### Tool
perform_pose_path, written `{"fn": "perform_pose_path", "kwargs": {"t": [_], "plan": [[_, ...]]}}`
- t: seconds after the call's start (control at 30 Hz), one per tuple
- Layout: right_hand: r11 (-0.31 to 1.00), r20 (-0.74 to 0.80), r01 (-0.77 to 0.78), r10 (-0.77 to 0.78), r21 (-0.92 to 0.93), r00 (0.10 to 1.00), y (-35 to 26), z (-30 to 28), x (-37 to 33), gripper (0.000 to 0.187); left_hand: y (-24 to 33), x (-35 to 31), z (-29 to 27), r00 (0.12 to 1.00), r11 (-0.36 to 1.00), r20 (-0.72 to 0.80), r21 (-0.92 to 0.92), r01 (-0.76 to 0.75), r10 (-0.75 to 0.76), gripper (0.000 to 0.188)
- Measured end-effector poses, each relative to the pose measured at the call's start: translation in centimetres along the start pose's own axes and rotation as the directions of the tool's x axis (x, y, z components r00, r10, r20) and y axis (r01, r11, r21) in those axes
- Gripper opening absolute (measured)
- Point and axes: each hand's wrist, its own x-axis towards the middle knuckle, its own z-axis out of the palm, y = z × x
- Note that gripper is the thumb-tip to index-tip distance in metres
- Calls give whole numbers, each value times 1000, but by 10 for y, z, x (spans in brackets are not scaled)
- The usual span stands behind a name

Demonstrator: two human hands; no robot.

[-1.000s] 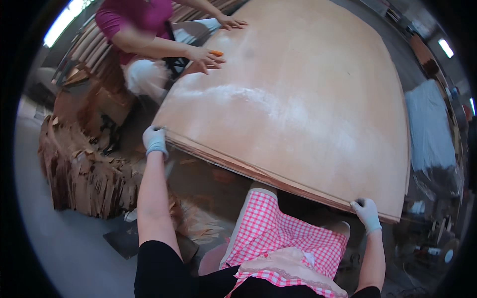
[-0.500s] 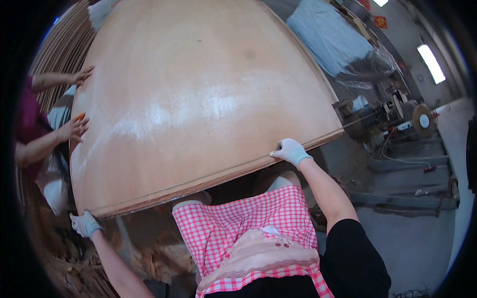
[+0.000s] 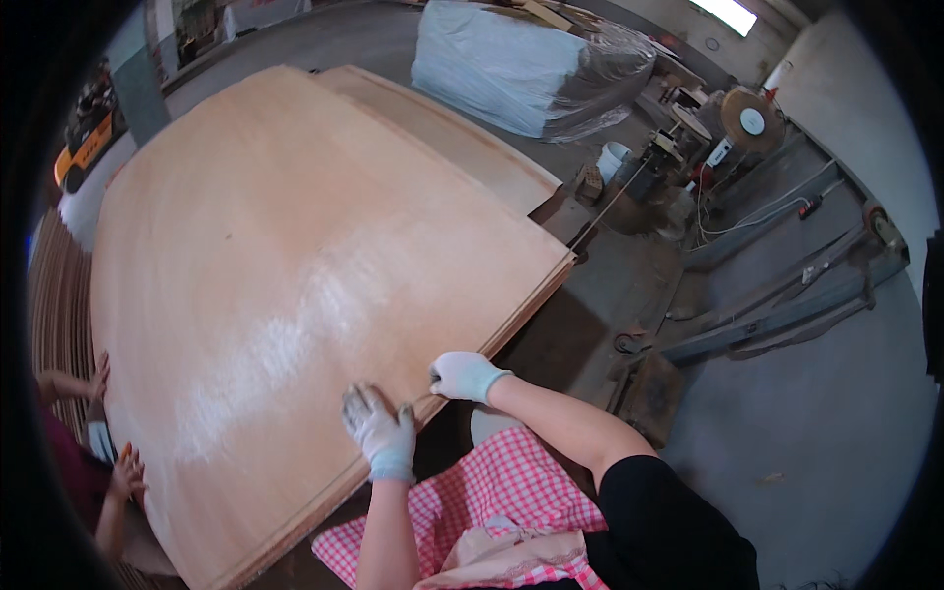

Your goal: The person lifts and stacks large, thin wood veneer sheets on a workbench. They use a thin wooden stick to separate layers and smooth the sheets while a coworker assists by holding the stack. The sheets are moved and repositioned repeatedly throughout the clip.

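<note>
A large pale wood sheet (image 3: 226, 265) with a shiny patch lies in front of me, its layered near edge running from lower left to upper right. My left hand (image 3: 381, 431), in a white glove with dirty fingertips, rests on the sheet close to this edge, fingers stretched out. Just right of it, my gloved right hand (image 3: 466, 378) is closed at the edge, fingers curled over it. What lies under those fingers is partly hidden. On the left side, a co-worker's bare hands (image 3: 126, 479) are at the sheet's far-left edge.
Another sheet (image 3: 442, 128) shows behind the top one. A plastic-covered stack (image 3: 501, 64) stands at the back. To the right are a white bucket (image 3: 612, 159), a machine with a round disc (image 3: 752, 120) and a metal frame (image 3: 757, 324). Upright sheets (image 3: 59, 315) stand at left.
My view has turned to the right. My left hand has left the near-left corner and come onto the sheet beside my right hand. The right hand stays at the near edge.
</note>
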Motion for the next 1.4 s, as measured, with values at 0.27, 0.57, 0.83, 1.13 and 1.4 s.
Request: {"fn": "perform_pose_path", "kwargs": {"t": [0.27, 0.57, 0.83, 1.13, 1.4], "plan": [[958, -155, -221, 194, -185, 969, 230, -144, -27, 28, -10, 0, 2, 999, 999, 17, 46, 27, -28, 100], [890, -333, -454, 443, 48, 832, 311, -140, 12, 28, -14, -2, 1, 1000, 995, 12, 99, 15, -16, 98], [605, -536, -142, 774, 784, 338, 330, 0, -12, 29, -13, 0, -2, 999, 989, 19, 144, 23, -26, 96], [342, -191, -106, 727, 934, 660, 288, 130, -37, 18, -10, 2, 3, 999, 986, 30, 164, -27, 22, 91], [-541, -42, 595, 718, 594, 695, 317, 59, -9, 15, -6, 1, 0, 999, 987, 35, 156, -25, 19, 90]]}}
